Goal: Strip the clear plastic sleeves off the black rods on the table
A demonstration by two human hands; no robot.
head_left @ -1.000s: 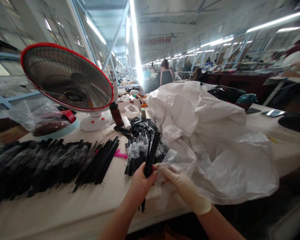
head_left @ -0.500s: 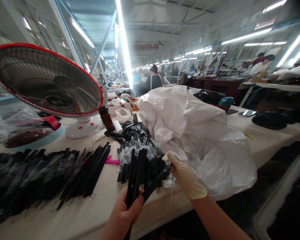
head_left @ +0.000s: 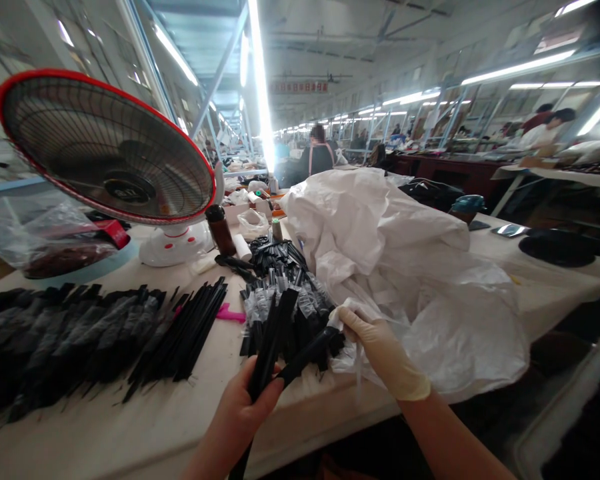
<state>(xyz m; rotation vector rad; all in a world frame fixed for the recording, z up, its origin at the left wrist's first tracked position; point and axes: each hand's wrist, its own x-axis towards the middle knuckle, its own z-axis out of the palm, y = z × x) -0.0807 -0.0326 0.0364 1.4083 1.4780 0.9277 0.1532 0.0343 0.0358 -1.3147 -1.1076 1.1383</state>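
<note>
A cream worktop [head_left: 130, 427] spreads below. White sheeting [head_left: 420, 267] heaps at three o'clock; a red-rimmed fan [head_left: 105, 147] stands at ten. Toward seven, the bare left hand [head_left: 250, 401] is clamped on black strips [head_left: 276, 327], splayed in a V. Between four and five, the gloved right hand [head_left: 383, 350] pinches white film [head_left: 338, 319] at one strip's outer end.

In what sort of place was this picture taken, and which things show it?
Probably a factory workshop, perhaps for garments: rows of tube lights run into the distance, other people are in the background, and many black strips lie in bundles on the table.
</note>
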